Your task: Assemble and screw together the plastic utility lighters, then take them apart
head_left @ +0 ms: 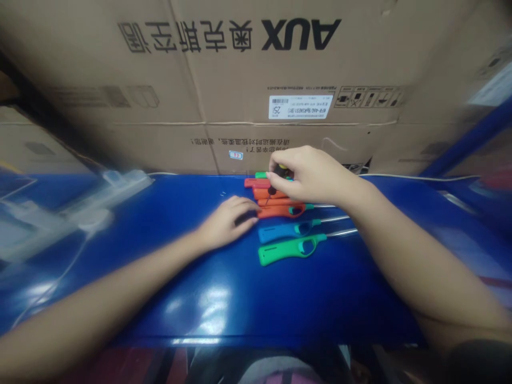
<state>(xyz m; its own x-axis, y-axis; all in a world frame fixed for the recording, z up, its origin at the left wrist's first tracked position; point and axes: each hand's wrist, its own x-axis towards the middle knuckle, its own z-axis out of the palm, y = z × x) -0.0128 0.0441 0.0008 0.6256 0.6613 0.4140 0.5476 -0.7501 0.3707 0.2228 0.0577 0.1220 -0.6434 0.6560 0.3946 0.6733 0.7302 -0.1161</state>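
Observation:
Several long-necked gas lighters lie side by side on the blue table (208,288). Nearest me is a green lighter (280,252), then a blue lighter (279,231), then an orange lighter (276,212); more orange, red and green ones lie behind. My right hand (306,173) is closed round the dark handle of a screwdriver (273,188). Its thin shaft points down at the orange lighters, though whether the tip touches one I cannot tell. With curled fingertips, my left hand (230,221) touches the handle end of the orange lighter.
A large cardboard box wall (228,96) with upside-down print stands along the table's back edge. At the left lies a white power strip (128,184) with a plug and cable. A blue post (464,141) rises at the right.

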